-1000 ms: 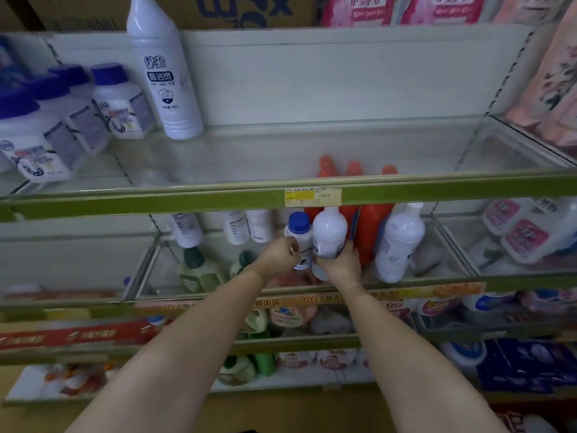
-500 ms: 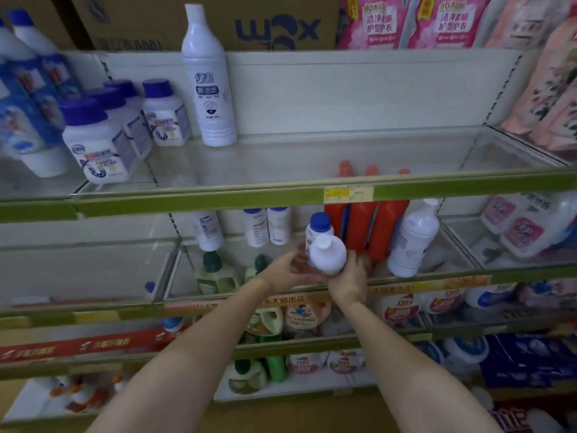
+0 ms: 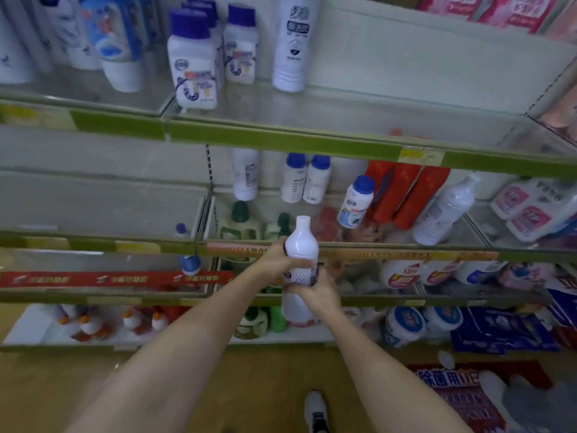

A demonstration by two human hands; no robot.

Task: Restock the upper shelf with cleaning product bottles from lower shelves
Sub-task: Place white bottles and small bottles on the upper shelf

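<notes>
Hands gripping white bottle, red bottles behind

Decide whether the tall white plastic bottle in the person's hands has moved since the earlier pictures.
Yes. The tall white plastic bottle has come out of the middle shelf, away from the red bottles, toward the person.

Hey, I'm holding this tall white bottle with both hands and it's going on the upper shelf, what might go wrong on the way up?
1. The tall white plastic bottle must clear the upper shelf's green front rail; its narrow neck could catch underneath.
2. The matching tall white bottle with a dark label stands upright on that shelf; setting yours beside it may tip it.
3. The left hand and right hand grip mid-body; regripping could let it slip.
</notes>
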